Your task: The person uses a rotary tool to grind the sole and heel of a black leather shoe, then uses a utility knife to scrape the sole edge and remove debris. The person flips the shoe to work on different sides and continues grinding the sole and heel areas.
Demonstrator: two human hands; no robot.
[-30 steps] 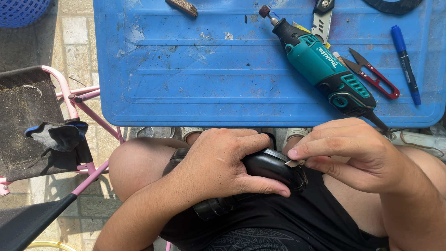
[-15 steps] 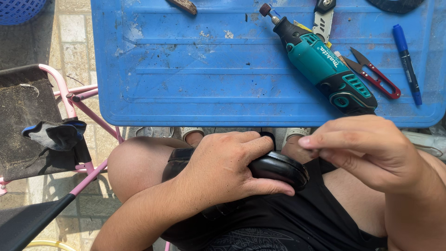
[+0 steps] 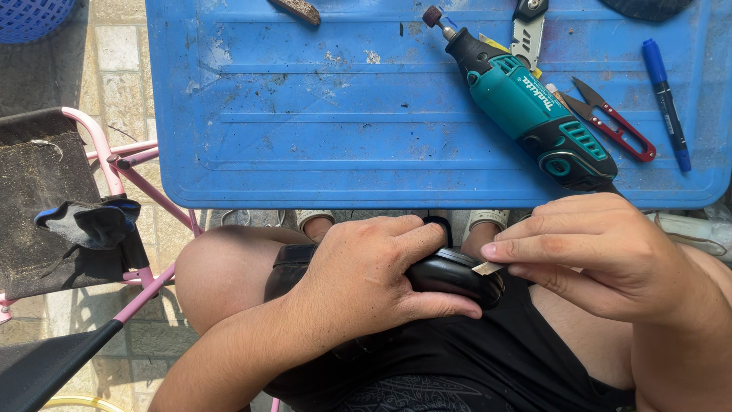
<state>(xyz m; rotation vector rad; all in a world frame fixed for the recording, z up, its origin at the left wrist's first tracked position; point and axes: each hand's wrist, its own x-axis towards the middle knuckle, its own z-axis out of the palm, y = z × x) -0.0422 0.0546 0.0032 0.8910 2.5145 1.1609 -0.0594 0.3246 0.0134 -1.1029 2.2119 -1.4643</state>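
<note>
My left hand point(image 3: 374, 278) grips a black rounded object, like a shoe or leather piece point(image 3: 454, 276), and holds it down on my lap. My right hand point(image 3: 602, 255) pinches a small pale strip point(image 3: 488, 268) between thumb and forefinger. The strip's tip touches the black object's right end. Both hands sit just below the near edge of a blue plastic table point(image 3: 320, 114).
On the table lie a teal and black rotary tool point(image 3: 530, 111), red-handled thread snips point(image 3: 614, 122), a blue marker point(image 3: 665, 99) and a folding knife point(image 3: 528, 27). A pink-framed folding chair point(image 3: 114, 175) with a dark glove point(image 3: 95, 221) stands at left. A blue basket point(image 3: 30, 15) is top left.
My right hand has shifted slightly right and down while keeping the pale strip against the black object. My left hand's grip is unchanged.
</note>
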